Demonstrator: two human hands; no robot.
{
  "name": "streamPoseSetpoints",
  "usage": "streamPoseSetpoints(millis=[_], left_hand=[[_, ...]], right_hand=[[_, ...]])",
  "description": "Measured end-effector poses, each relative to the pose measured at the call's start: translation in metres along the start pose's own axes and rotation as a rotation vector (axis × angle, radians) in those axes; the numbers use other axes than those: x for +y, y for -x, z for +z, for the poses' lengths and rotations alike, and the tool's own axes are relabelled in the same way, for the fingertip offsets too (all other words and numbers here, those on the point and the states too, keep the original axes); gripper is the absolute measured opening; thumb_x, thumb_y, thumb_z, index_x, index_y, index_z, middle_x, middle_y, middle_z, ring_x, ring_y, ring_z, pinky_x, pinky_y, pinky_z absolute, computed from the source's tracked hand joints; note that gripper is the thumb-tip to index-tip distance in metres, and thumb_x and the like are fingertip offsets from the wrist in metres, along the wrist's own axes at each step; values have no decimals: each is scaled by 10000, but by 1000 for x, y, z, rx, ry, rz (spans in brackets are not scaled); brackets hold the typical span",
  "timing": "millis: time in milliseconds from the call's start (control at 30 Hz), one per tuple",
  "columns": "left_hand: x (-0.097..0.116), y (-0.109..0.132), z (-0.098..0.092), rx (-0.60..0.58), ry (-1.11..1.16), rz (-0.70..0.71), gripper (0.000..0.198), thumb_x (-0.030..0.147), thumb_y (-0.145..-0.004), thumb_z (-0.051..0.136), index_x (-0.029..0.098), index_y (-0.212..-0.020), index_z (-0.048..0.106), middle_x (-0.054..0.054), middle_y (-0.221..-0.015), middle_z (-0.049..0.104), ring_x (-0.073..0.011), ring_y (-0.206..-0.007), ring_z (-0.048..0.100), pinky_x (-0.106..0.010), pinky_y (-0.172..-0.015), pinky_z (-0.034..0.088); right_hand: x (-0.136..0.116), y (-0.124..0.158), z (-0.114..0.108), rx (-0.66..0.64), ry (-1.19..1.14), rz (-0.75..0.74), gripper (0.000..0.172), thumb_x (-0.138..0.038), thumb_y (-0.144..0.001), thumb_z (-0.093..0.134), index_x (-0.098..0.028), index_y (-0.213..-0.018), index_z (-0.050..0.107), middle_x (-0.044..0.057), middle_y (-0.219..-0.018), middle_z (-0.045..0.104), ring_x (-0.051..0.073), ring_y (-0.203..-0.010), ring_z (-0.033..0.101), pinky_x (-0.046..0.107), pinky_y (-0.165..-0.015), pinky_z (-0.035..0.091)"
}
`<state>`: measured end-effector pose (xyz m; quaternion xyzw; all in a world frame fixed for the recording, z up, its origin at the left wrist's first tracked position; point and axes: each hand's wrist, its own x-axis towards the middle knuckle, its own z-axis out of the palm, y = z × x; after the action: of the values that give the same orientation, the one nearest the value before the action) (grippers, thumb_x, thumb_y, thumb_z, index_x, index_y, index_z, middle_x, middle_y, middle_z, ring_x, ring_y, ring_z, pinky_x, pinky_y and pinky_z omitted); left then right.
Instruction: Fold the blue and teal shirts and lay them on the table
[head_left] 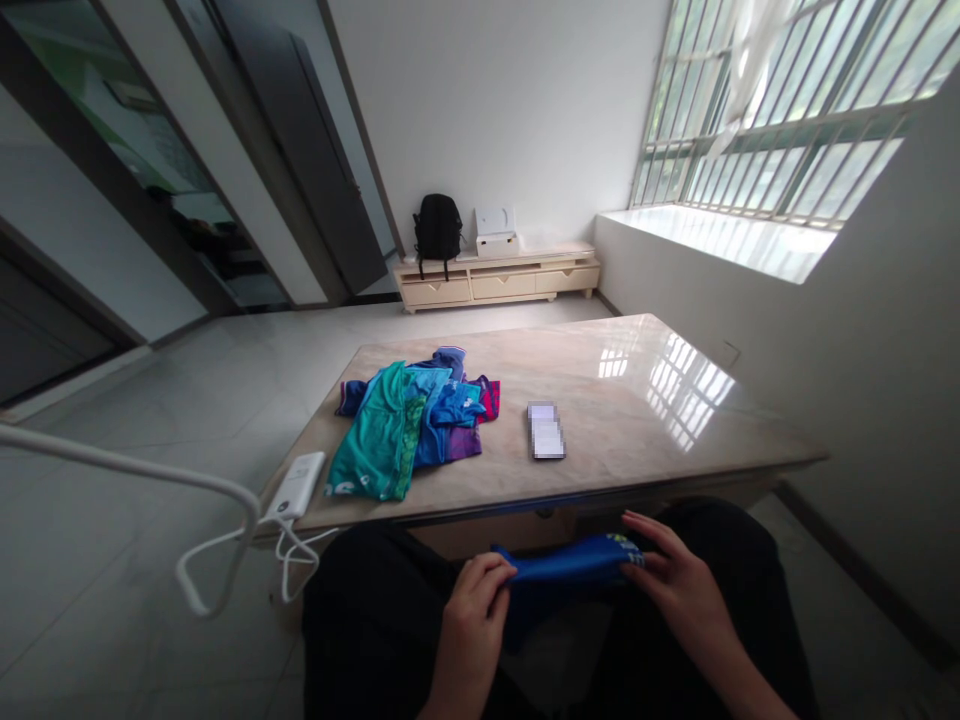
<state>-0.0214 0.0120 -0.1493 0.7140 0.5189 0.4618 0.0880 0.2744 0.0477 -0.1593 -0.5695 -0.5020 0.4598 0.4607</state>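
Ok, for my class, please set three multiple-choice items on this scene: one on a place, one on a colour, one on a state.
1. Where is the black backpack?
A. On the low cream cabinet
B. On the window sill
C. On the floor

2. What colour is the garment between the left hand and right hand?
A. Red
B. White
C. Blue

3. How do the clothes on the marble table lie?
A. In a neat folded stack
B. In a loose heap
C. Spread flat and apart

Answers:
1. A, its straps hang down the cabinet's front.
2. C, blue fabric shows between the hands.
3. B, the pieces overlap unevenly.
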Motion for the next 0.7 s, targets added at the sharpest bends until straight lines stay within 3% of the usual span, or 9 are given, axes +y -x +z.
streamPoseSetpoints(millis=[133, 233, 333, 467, 600, 700], left_hand=[[4, -1, -6, -40, -115, 20, 261, 62, -936, 568, 256, -1021, 721, -43, -974, 745, -247, -929, 693, -397, -834, 616], [7, -3, -12, -44, -218, 54, 261, 77, -932, 596, 280, -1046, 712, -38, -993, 758, -287, -982, 679, -461, -862, 600], [12, -6, -17, -36, -169, 85, 248, 85, -942, 584, 282, -1043, 695, -34, -1013, 750, -280, -1050, 694, -468, -965, 585], [30, -16, -35, -99, 37, 76, 244, 89, -955, 582, 280, -1075, 675, -29, -1029, 719, -195, -968, 731, -292, -903, 608], [68, -51, -63, -191, 216, 168, 338, 50, -940, 618, 296, -1167, 671, -19, -1029, 698, -143, -902, 718, -209, -809, 590], [103, -105, -74, -205, 333, 252, 351, 52, -932, 662, 289, -1189, 691, -19, -1037, 703, -133, -908, 709, -213, -811, 582]], right_hand=[[-8, 0, -4, -28, 180, -17, 308, -411, -780, 746, -272, -1050, 796, 53, -1083, 793, 292, -979, 755, 379, -896, 604], [-15, 0, -7, -38, 319, -67, 185, -439, -804, 725, -302, -890, 814, 41, -941, 799, 308, -913, 743, 407, -856, 587], [-23, 0, -10, -45, 369, -125, 148, -443, -826, 725, -317, -825, 803, 50, -923, 791, 324, -915, 728, 436, -861, 571], [-48, 8, -22, 28, 351, -226, 157, -484, -819, 741, -344, -812, 811, 70, -1069, 788, 375, -1077, 702, 518, -999, 542], [-95, 28, -55, 144, 313, -296, 186, -574, -813, 741, -429, -908, 809, 53, -1077, 799, 399, -1058, 724, 601, -1011, 551], [-133, 32, -90, 315, 288, -405, 183, -569, -784, 752, -513, -957, 780, 64, -1083, 786, 426, -1044, 722, 666, -982, 545]])
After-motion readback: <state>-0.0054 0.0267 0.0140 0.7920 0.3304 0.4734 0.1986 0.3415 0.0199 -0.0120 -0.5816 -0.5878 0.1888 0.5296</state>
